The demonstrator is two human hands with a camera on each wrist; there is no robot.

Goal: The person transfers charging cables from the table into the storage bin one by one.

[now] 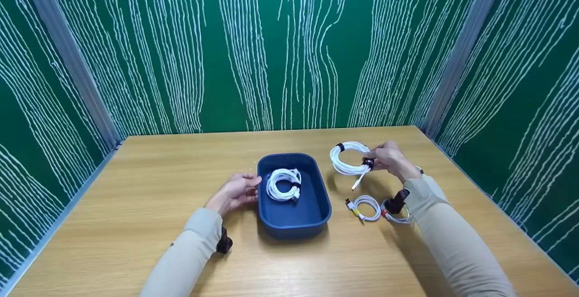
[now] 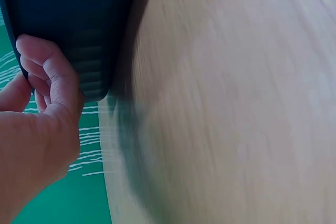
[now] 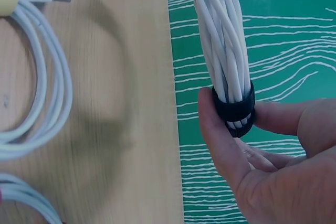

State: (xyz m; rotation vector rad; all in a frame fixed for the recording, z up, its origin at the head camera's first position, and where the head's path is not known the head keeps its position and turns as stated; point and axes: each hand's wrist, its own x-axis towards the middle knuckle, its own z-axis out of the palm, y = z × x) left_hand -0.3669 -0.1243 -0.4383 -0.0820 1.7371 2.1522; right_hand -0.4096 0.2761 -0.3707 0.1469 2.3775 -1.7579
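The right hand [image 1: 390, 157] is pinching a white cable coil [image 1: 348, 157] at its black strap, lifted near the tabletop's far right edge; the blue tray [image 1: 294, 222] is lying to its left, where the left hand [image 1: 235, 191] is curling fingers against the tray's wall.

My left hand [image 1: 235, 192] sits left of centre, fingers curled; my right hand [image 1: 390, 159], right of centre, pinches with thumb and fingers [image 3: 218, 140]; both forearms stretch forward.
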